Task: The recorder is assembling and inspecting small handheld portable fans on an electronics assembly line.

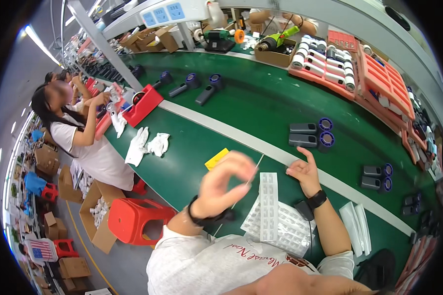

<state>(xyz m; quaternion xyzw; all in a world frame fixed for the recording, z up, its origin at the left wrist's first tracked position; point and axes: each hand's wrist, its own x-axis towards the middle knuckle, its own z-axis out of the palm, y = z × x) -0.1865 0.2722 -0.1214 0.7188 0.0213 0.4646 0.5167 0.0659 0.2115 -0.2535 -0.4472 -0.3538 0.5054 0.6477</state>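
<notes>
My left hand (224, 184), slightly blurred, is raised over the near bench with thumb and fingertips closed on a thin pale strip (255, 172) seen edge-on. My right hand (305, 176) is near the light divider rail, index finger and thumb apart, nothing visible in it. Between the hands a narrow sheet of small grey labels (268, 206) lies over wider label sheets (293, 227). A black corded device (305, 210) sits beside my right forearm. Past my left hand is a yellow card (216, 159). Two dark grey handheld units with purple-ringed round heads (326, 140) lie beyond my right hand.
More grey units (209, 91) lie along the green belt (251, 105). White gloves (138, 146) and a red bin (142, 105) are at left, near a co-worker (76, 123). A red stool (138, 220) stands below. Pink trays (325, 66) hold white parts; white packets (355, 228) lie right.
</notes>
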